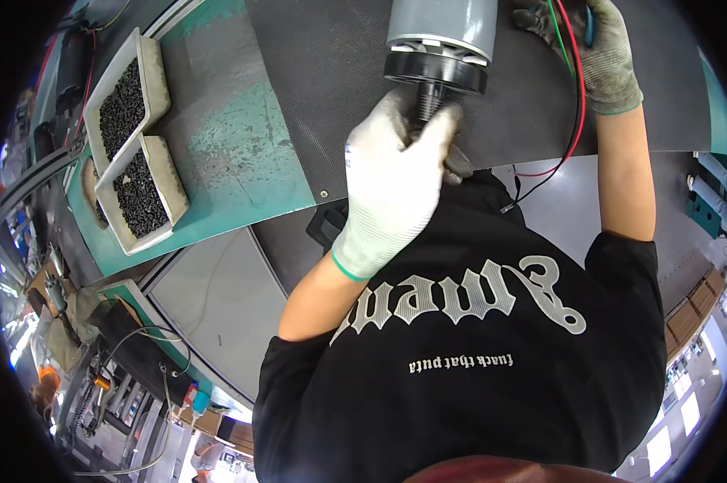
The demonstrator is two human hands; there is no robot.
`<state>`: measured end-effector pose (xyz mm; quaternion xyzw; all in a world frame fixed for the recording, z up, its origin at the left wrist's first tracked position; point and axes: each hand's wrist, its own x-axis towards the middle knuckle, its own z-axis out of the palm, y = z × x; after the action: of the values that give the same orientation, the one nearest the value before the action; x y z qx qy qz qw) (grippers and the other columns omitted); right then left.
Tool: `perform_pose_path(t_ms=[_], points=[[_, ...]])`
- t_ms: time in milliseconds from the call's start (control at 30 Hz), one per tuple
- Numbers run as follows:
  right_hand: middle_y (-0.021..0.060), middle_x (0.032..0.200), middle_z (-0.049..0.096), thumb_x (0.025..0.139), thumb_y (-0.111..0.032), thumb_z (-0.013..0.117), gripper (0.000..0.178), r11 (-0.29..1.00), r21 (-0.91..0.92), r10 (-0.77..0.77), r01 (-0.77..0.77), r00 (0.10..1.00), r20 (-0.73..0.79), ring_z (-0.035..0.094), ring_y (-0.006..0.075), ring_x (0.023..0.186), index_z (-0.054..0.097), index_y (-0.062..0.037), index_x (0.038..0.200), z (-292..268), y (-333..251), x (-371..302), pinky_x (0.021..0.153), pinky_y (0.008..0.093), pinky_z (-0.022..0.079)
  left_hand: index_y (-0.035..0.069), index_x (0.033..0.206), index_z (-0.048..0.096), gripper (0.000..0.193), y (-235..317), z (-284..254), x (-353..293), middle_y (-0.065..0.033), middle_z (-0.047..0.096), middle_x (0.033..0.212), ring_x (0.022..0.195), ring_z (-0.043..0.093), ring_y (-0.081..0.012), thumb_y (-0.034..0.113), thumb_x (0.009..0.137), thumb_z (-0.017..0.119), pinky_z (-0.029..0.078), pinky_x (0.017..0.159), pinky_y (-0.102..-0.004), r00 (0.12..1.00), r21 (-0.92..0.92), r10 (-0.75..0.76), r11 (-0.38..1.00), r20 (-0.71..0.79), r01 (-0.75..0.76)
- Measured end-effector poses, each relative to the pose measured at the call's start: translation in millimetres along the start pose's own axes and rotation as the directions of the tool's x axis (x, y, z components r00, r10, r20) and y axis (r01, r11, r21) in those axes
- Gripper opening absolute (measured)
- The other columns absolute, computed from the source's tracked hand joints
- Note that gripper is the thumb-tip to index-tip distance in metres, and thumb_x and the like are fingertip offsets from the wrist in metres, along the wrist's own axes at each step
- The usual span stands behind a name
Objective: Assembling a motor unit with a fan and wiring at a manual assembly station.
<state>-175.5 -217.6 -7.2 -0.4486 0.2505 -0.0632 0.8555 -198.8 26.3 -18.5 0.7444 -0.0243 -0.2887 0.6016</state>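
**Green bench, black mat**

Left of the left hand, two white trays of small black parts stand on bare green. The mat runs under the right hand; whether the grey cylinder beyond the left rests there is unclear.

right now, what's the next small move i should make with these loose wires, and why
I'd probably use the right hand to draw the red and black wires up onto the table: they run close beside that hand and dangle past the table's near edge, where they might snag, while the left hand is occupied at the threaded shaft.
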Motion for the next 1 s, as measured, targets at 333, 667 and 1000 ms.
perform_pose_path(t_ms=[333,667,1000], points=[[0.0041,0.077,0.069,0.096,-0.018,0.056,0.016,0.996,-0.073,-0.037,0.047,0.990,0.135,0.066,0.0156,0.064,0.066,-0.0050,0.097,68,11,8,0.060,0.0250,0.054,0.003,0.109,0.056,0.036,-24,-7,-1,-0.0011,0.056,0.077,0.044,0.032,-0.0032,0.037,0.105,0.045,0.034,0.047,-0.0209,0.881,-0.883,-0.068,-0.053,0.468,0.466],[0.0076,0.087,0.055,0.092,-0.027,0.070,0.040,0.404,-0.694,-0.325,0.596,0.803,0.501,0.048,0.0124,0.079,0.055,0.0049,0.110,97,47,8,0.072,0.0274,0.044,0.005,0.104,0.056,0.038,-39,-18,-4,0.0053,0.040,0.063,0.038,0.029,-0.0035,0.038,0.106,0.037,0.035,0.043,-0.0221,0.867,-0.863,0.077,-0.082,0.493,0.498],[0.0072,0.092,0.055,0.092,-0.037,0.071,0.051,0.507,-0.744,-0.202,0.434,0.900,0.387,0.048,0.0126,0.087,0.056,0.0061,0.116,101,35,2,0.078,0.0281,0.045,0.003,0.124,0.059,0.042,-24,-33,-12,-0.0002,0.063,0.083,0.057,0.045,-0.0078,0.038,0.104,0.047,0.037,0.053,-0.0227,0.905,-0.872,-0.218,0.262,0.364,0.414]])
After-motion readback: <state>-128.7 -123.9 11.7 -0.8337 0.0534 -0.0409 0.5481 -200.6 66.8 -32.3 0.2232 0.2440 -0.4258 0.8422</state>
